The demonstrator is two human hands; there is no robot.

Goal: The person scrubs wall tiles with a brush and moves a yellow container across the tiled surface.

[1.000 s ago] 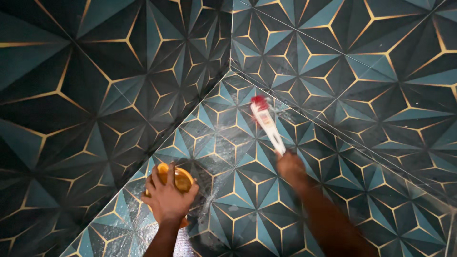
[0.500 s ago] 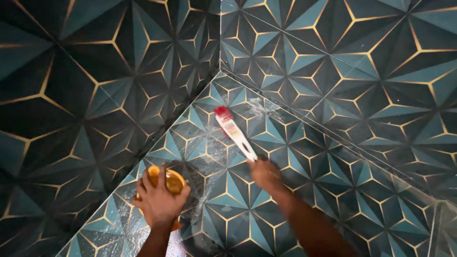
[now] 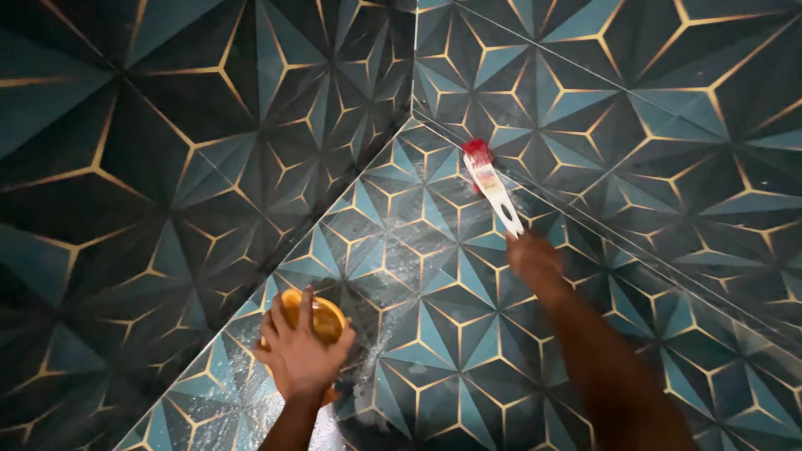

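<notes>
Head view, looking down into a tiled corner: a person works at a surface clad in dark teal tiles with a star-like pattern of triangles edged in gold lines. The right hand is closed around the white handle of a small brush, arm stretched forward across the floor. The brush's red head sits at the far end, pressed down close to the seam where the floor meets the right-hand wall; whether its bristles touch the wall itself cannot be told. Pale, powdery streaks and smears lie over the floor tiles around the brush and trail back toward the person.

The left hand is low in the picture, near the left-hand wall, with its fingers spread and curled over the top of an orange, rounded container that rests on the floor. Only the container's rim and part of its side show past the fingers, and what it holds cannot be seen. A whitish wet-looking patch spreads on the tiles just to the right of it.

The two hands are well apart, the brush far forward and to the right, the container close in and to the left. The two walls meet in a vertical corner straight ahead, above the point where the floor narrows.
</notes>
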